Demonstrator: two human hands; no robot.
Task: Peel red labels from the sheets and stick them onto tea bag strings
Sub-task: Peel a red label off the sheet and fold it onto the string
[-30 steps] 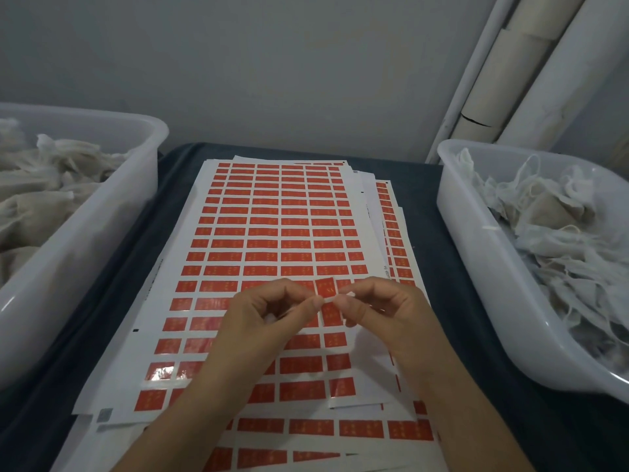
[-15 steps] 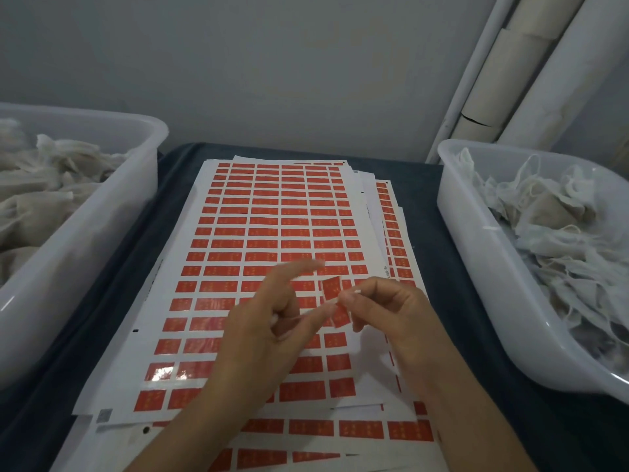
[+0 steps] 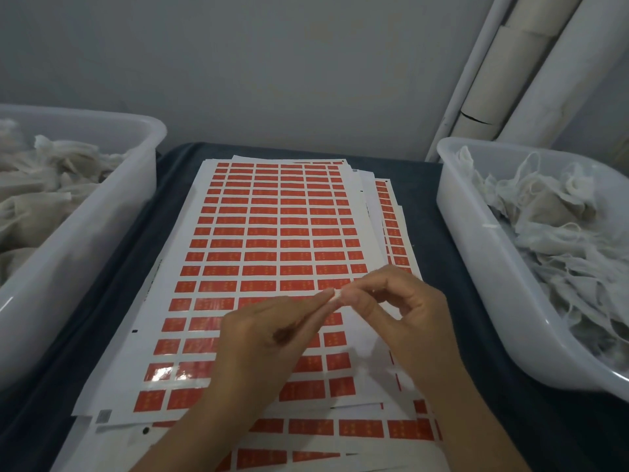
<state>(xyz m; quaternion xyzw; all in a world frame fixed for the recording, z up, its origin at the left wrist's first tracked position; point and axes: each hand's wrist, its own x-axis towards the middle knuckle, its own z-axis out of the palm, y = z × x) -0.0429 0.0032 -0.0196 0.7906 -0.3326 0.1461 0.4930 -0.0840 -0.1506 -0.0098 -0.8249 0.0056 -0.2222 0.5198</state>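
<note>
The left tub holds tea bags; I cannot tell whether they are labelled. The top sheet on the dark table keeps most of its red labels; bare gaps show only near my hands, so I judge most of the work remains. My left hand and right hand meet fingertip to fingertip above the sheet, pinching a small pale piece, probably a label folded on a string. The right tub holds more tea bags.
</note>
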